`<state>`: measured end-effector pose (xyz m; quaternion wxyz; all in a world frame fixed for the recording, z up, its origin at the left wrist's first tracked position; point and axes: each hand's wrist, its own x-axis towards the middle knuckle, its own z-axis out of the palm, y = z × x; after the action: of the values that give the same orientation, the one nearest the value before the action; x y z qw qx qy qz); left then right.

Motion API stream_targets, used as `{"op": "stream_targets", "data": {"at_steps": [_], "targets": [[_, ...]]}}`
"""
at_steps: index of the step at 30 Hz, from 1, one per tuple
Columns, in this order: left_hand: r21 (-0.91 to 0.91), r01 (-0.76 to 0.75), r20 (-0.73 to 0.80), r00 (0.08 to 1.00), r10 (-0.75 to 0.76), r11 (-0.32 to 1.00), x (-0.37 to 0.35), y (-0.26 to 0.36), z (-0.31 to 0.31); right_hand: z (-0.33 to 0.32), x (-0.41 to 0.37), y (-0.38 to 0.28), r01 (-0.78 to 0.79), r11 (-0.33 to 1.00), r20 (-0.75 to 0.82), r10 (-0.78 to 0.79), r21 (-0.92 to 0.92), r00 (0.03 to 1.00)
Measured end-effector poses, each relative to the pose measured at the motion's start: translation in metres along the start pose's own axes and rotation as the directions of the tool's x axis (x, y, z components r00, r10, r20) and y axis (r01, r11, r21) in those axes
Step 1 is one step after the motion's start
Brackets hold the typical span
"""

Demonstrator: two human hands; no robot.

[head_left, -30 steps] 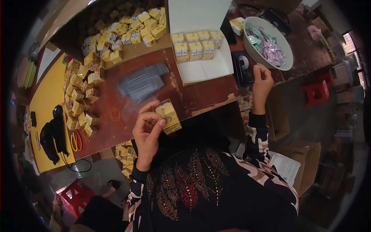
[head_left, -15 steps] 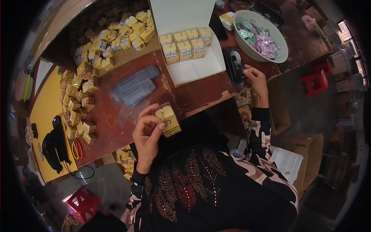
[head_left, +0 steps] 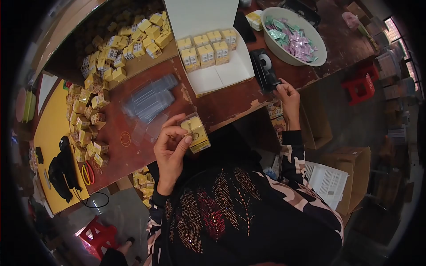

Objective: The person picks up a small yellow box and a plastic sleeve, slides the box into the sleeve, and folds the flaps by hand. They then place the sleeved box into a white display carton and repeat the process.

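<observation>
My left hand is closed on a small yellow box in a clear plastic case, with a metal key ring and short chain showing on its front. The thumb and fingers grip the case by its left side, near the table's front edge. My right hand is at the front end of a black tape dispenser. Its thumb and index finger pinch the tape there; the clear strip is hard to see. Behind lies an open white carton with several yellow boxes in rows.
Flat clear plastic cases lie left of the carton. Cased yellow boxes are piled further left, beside a large cardboard box of yellow boxes. A bowl of green and purple sachets stands at the back right. Rubber bands lie on the table.
The view has shifted slightly. My right hand stays at the tape dispenser, its fingers drawn closer together. The cased box in my left hand is turned a little, with its key ring showing more.
</observation>
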<state>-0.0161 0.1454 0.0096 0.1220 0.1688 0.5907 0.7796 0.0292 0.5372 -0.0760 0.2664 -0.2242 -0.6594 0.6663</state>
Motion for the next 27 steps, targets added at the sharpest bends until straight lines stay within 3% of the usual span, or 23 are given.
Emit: {"op": "stream_targets", "data": {"at_steps": [2, 4, 5, 7, 9, 10, 11, 13, 14, 16, 19, 23, 27], "targets": [[-0.006, -0.008, 0.009, 1.000, 0.008, 1.000, 0.001, 0.001, 0.000, 0.000, 0.001, 0.007, 0.028, 0.999, -0.026, -0.027, 0.028, 0.999], [-0.015, -0.014, 0.016, 1.000, 0.015, 1.000, 0.002, 0.002, 0.000, -0.004, 0.001, 0.014, 0.129, 0.974, -0.040, -0.139, -0.188, 0.989], [-0.041, -0.009, 0.019, 1.000, 0.009, 0.999, 0.003, 0.003, 0.001, -0.010, 0.000, 0.014, 0.131, 0.973, -0.033, -0.140, -0.188, 0.990], [-0.059, -0.012, -0.014, 1.000, 0.011, 0.998, 0.005, 0.007, 0.003, -0.006, -0.009, -0.006, 0.274, 0.858, -0.032, -0.318, -0.434, 0.947], [0.006, -0.117, -0.020, 0.993, 0.117, 0.993, 0.005, 0.010, 0.007, 0.011, -0.025, -0.042, 0.348, 0.850, -0.034, -0.392, -0.396, 0.919], [0.032, -0.140, -0.046, 0.989, 0.141, 0.990, 0.005, 0.009, 0.008, 0.024, -0.038, -0.063, 0.216, 0.940, -0.042, -0.235, -0.263, 0.971], [0.046, -0.134, -0.069, 0.988, 0.137, 0.990, 0.005, 0.009, 0.008, 0.038, -0.048, -0.077, 0.209, 0.945, -0.022, -0.221, -0.253, 0.975], [0.291, -0.294, 0.008, 0.952, 0.305, 0.910, 0.006, 0.008, 0.010, 0.065, -0.069, -0.100, 0.209, 0.976, 0.239, -0.190, -0.059, 0.952], [0.345, -0.350, 0.031, 0.932, 0.362, 0.871, 0.008, 0.011, 0.013, 0.082, -0.085, -0.116, 0.210, 0.976, 0.241, -0.190, -0.058, 0.952], [0.411, -0.401, 0.063, 0.909, 0.413, 0.819, 0.006, 0.014, 0.016, 0.121, -0.114, -0.138, -0.046, 0.967, 0.499, -0.089, 0.252, 0.862], [0.498, -0.486, 0.105, 0.856, 0.506, 0.718, 0.007, 0.013, 0.015, 0.149, -0.131, -0.125, -0.239, 0.916, 0.610, -0.008, 0.322, 0.792], [0.587, -0.538, 0.151, 0.807, 0.571, 0.605, 0.003, 0.011, 0.013, 0.167, -0.139, -0.120, -0.291, 0.912, 0.628, 0.048, 0.290, 0.777], [0.585, -0.558, 0.165, 0.792, 0.587, 0.589, 0.002, 0.011, 0.012, 0.168, -0.137, -0.117, -0.324, 0.895, 0.630, 0.064, 0.307, 0.774]]}}
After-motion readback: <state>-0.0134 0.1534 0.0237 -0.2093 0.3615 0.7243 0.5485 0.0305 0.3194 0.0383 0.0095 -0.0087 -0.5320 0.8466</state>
